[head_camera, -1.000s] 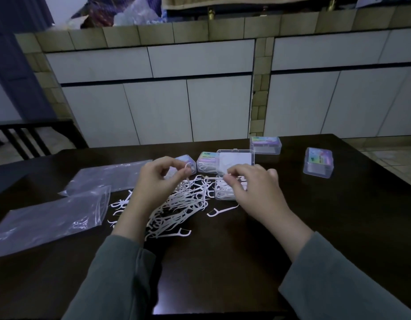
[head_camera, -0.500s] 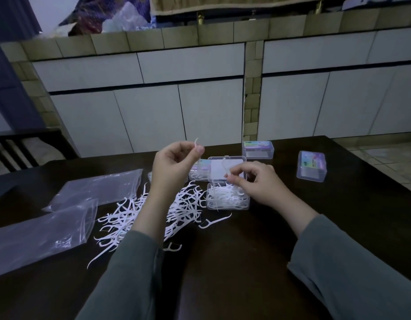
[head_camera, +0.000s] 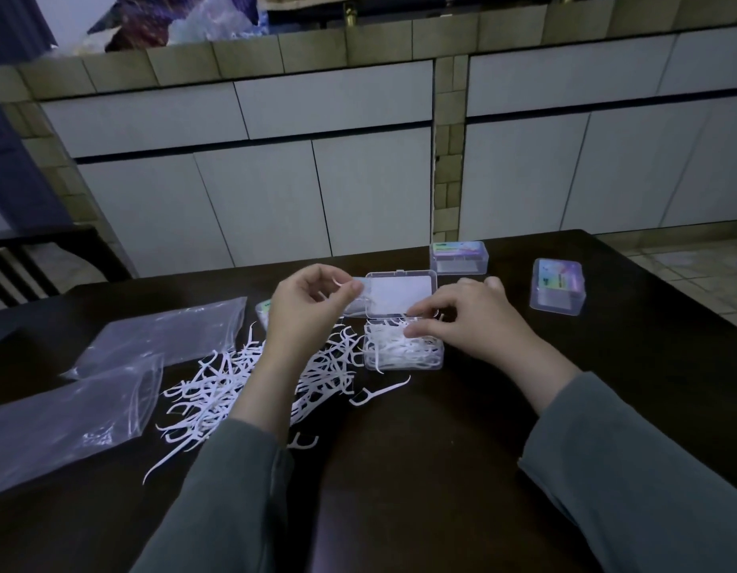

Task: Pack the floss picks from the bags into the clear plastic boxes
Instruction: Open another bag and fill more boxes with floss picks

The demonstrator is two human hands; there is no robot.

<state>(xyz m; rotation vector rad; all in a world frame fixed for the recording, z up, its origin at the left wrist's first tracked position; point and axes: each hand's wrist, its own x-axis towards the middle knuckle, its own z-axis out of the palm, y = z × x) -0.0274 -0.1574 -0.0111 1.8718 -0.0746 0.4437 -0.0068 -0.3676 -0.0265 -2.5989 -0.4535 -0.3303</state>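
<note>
Left hand (head_camera: 306,306) has come closer to the open clear box (head_camera: 404,345) since half a second ago, still pinching one floss pick (head_camera: 341,283) just left of its raised lid (head_camera: 399,293). Right hand (head_camera: 466,320), fingers curled, pinches picks inside the box. Loose pick pile (head_camera: 234,386) left of box; empty bags (head_camera: 110,374) farther left.

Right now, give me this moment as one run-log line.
left hand: pinches one floss pick | right hand: fingers on picks in open box | loose pile on table
</note>
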